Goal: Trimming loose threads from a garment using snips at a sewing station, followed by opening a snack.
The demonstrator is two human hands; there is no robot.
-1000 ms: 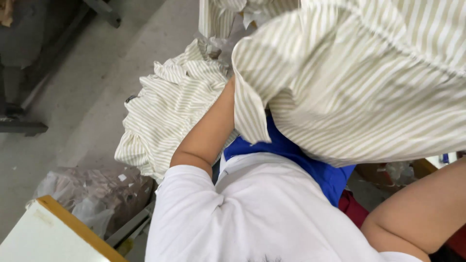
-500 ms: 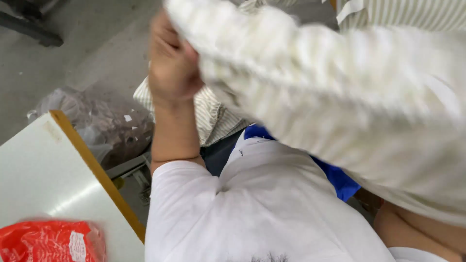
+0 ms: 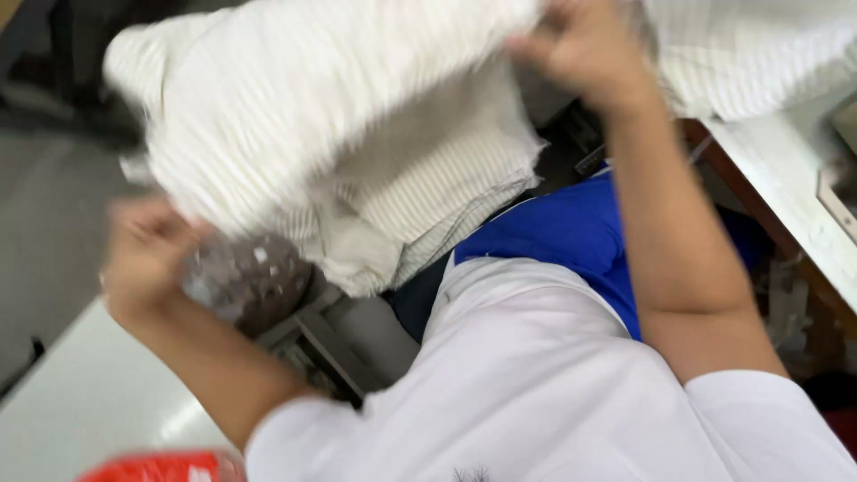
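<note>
Head view, single frame, strong motion blur throughout.

Left hand [image 3: 143, 254]: raised at the left of the frame, forearm running down to a white sleeve. It sits at the lower left edge of the striped cloth [image 3: 348, 134]. Fingers look curled inward, but blur hides whether they are clamped on the fabric; cannot tell.

Right hand [image 3: 585, 45]: raised near the top of the frame, right of centre. Fingers are bunched together at the upper right edge of the striped cloth and appear to pinch it, though the contact itself is smeared.

Striped cloth: pale cream with fine stripes, held up in the air between the two hands, spread across the upper left and centre of the frame. Its lower part hangs in folds down toward the person's lap.

Surroundings: a blue cloth [image 3: 571, 232] lies below the right forearm, just above the person's white shirt [image 3: 553, 384]. A second striped piece [image 3: 759, 49] rests on the white bench [image 3: 786, 192] at the upper right. A crumpled clear plastic bag [image 3: 245, 277] sits just beside the left hand, under the hanging cloth. A red packet [image 3: 161, 466] lies on a white surface [image 3: 80, 402] at the lower left edge. Grey floor [image 3: 45, 214] at left.
</note>
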